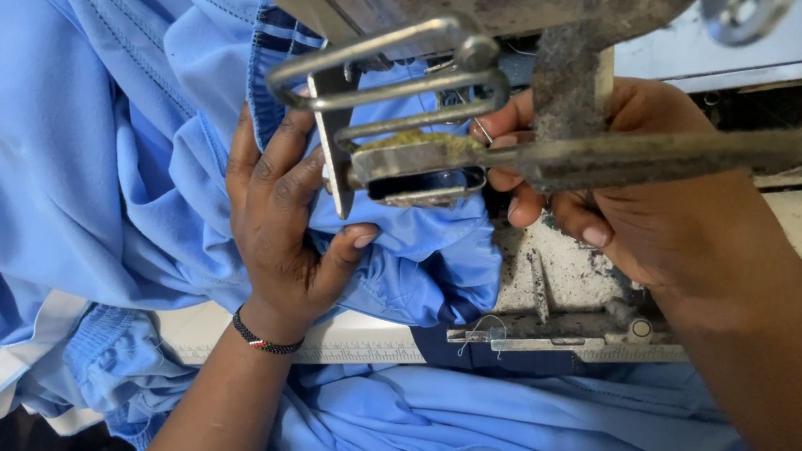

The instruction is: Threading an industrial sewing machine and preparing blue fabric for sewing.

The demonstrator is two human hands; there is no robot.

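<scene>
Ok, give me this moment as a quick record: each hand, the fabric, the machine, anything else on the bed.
left hand: flat on the light blue fabric, fingers spread, beside the presser foot; beaded bracelet on the wrist
right hand: behind the machine's metal arm, fingertips at the fabric near the needle area
light blue fabric: bunched at left, dark blue trim at its edge
sewing machine: worn metal, wire guard in front, lint on the foot
ruler: pale, along the front edge of the bed
</scene>
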